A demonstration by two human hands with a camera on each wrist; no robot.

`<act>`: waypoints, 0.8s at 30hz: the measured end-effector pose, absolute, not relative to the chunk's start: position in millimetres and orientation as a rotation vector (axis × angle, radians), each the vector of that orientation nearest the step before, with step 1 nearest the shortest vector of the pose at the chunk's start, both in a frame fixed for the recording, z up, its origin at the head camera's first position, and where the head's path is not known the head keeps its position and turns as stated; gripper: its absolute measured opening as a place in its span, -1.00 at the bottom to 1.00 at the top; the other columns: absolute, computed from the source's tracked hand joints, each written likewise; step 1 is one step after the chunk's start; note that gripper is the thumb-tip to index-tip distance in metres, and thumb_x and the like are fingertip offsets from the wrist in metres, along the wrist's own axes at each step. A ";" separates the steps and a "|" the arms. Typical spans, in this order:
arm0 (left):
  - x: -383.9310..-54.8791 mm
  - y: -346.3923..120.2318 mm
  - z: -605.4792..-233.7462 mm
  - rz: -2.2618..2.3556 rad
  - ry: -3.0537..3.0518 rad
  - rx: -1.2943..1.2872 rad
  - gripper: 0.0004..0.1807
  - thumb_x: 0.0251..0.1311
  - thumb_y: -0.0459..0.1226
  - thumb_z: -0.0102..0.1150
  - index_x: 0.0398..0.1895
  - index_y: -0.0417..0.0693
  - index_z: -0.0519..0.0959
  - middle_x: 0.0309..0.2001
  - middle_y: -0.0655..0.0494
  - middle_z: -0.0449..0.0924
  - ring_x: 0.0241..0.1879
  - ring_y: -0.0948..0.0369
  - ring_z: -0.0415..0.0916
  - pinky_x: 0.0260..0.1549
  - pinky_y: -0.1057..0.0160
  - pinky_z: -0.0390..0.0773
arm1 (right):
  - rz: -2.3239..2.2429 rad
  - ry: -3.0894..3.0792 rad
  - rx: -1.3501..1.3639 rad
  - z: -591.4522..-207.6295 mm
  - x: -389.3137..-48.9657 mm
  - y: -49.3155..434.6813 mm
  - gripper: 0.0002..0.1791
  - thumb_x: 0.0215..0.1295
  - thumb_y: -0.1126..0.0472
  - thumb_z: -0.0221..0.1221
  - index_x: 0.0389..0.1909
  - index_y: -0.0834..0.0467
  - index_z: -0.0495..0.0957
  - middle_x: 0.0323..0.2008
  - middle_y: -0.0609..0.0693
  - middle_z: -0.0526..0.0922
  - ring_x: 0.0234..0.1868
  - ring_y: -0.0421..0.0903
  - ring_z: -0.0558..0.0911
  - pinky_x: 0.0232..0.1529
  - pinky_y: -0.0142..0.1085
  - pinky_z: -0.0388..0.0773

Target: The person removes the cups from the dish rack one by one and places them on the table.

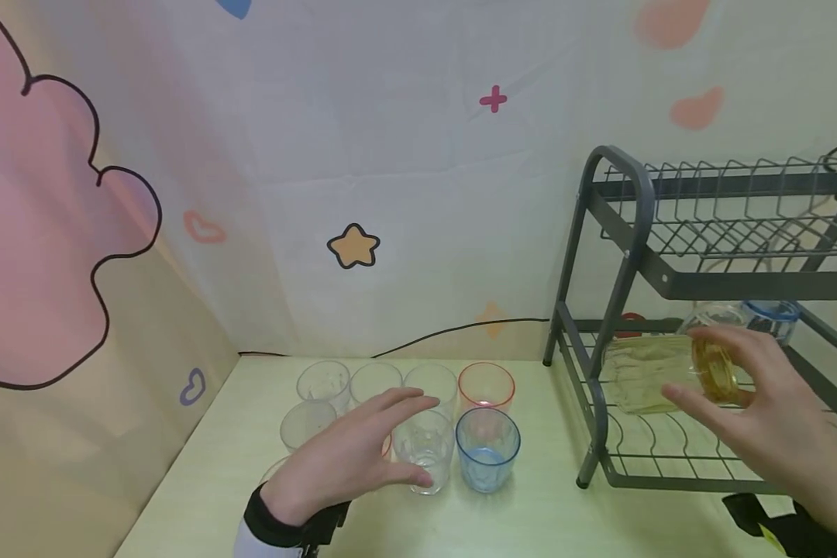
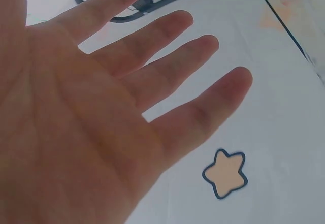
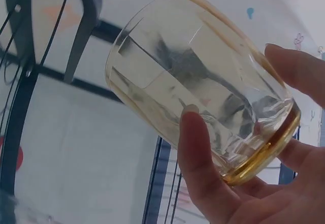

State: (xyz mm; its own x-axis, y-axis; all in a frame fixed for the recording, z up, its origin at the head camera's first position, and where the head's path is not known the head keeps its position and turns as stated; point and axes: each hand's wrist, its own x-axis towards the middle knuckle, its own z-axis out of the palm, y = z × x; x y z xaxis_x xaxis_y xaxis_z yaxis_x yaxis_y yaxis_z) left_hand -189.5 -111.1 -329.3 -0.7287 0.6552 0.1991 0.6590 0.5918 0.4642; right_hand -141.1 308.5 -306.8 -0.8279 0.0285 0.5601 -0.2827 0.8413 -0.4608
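My right hand [image 1: 784, 411] holds a yellow-tinted drinking glass [image 1: 645, 373] by its base end, in front of the lower tier of the grey dish rack [image 1: 676, 482]. The glass lies nearly on its side, its mouth pointing left. In the right wrist view, thumb and fingers grip the faceted glass [image 3: 203, 66] near its thick amber bottom. My left hand [image 1: 352, 453] hovers over the grouped glasses with fingers extended, and its palm is bare in the left wrist view. Nearest to it are a clear glass [image 1: 425, 453] and a blue-tinted glass [image 1: 488, 457].
More glasses stand in rows on the pale table [image 1: 390, 535], among them a red-rimmed glass [image 1: 486, 380]; the left hand hides some. Inside the rack's lower tier, behind the right hand, are a blue-rimmed glass [image 1: 774, 314] and a clear one. A patterned cloth [image 1: 418, 256] hangs behind.
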 end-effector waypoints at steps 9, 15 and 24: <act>-194.7 -80.5 -320.4 -0.923 -2.677 -1.281 -0.14 0.01 0.16 0.38 0.42 0.22 0.32 0.35 0.29 0.28 0.32 0.25 0.27 0.22 0.14 0.38 | 0.993 -2.395 0.339 -307.6 -134.2 282.6 -0.19 0.09 0.39 0.40 0.36 0.15 0.27 0.25 0.04 0.27 0.23 -0.06 0.36 -0.25 -0.19 0.68; -195.9 -65.1 -314.9 -0.999 -2.620 -1.352 -0.14 0.01 0.10 0.41 0.42 0.19 0.32 0.37 0.27 0.28 0.36 0.24 0.21 0.24 0.14 0.35 | 1.482 -2.249 0.572 -310.3 -133.4 260.7 -0.20 0.11 0.66 0.21 0.36 0.25 0.16 0.29 0.08 0.21 0.20 -0.22 0.39 -0.26 -0.32 0.65; -199.0 -56.7 -315.3 -1.122 -2.463 -1.418 -0.15 -0.01 0.00 0.46 0.40 0.15 0.34 0.35 0.28 0.30 0.34 0.29 0.22 0.25 0.18 0.33 | 1.700 -2.195 0.693 -312.7 -137.0 233.9 -0.30 0.14 0.65 0.18 0.29 0.30 0.17 0.33 0.18 0.11 0.30 -0.04 0.29 -0.10 -0.27 0.61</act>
State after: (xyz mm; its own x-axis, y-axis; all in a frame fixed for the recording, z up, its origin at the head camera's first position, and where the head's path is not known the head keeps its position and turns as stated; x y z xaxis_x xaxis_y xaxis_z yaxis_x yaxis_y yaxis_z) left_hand -199.0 -56.7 -315.3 -0.5666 0.7152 0.4092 0.7782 0.3010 0.5512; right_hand -137.0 233.9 -312.7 -0.8462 -0.2001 0.4939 -0.5282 0.1928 -0.8269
